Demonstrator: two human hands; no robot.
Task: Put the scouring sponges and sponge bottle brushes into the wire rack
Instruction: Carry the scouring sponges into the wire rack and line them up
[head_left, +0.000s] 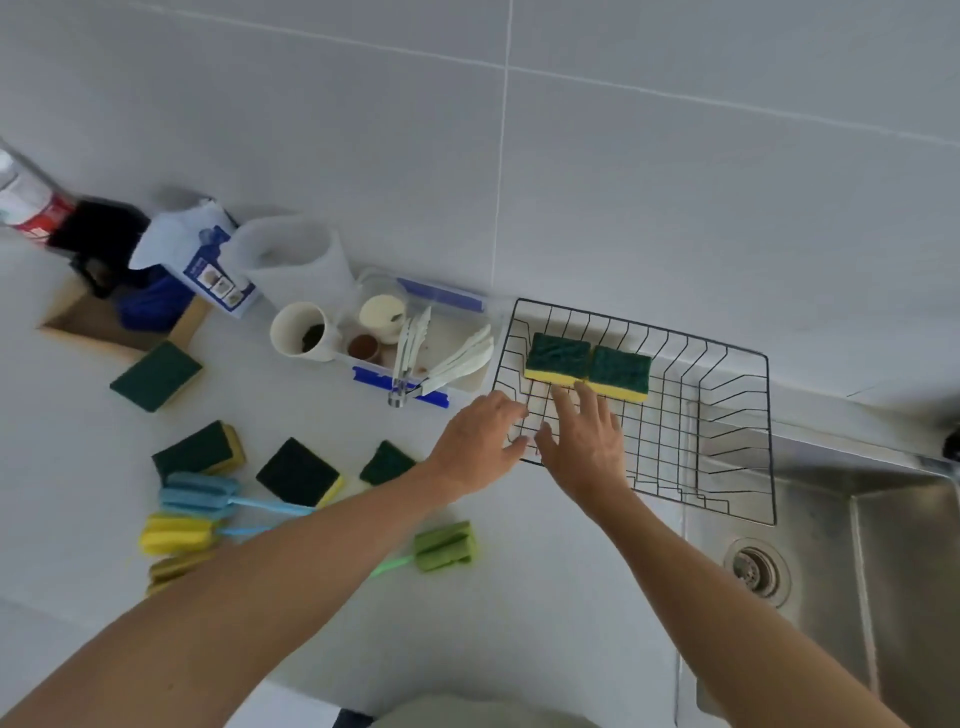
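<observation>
A black wire rack (727, 415) stands on the counter beside the sink, with two green-and-yellow scouring sponges (558, 358) (619, 373) side by side at its back left. My left hand (480, 441) hovers at the rack's left edge, fingers apart and empty. My right hand (584, 441) is spread over the rack's floor, fingertips just short of the two sponges. Several more sponges (298, 473) (197, 452) (156, 376) (387, 462) lie on the counter to the left. Blue (200, 493), yellow (176, 532) and green (444, 545) sponge bottle brushes lie near my left forearm.
A clear plastic tray (447, 301) holding tongs, cups and a white mug (304, 332) sits left of the rack. A white jug (293, 260), a box and a cardboard carton stand further left. The steel sink (857, 571) lies at the right. A tiled wall rises behind.
</observation>
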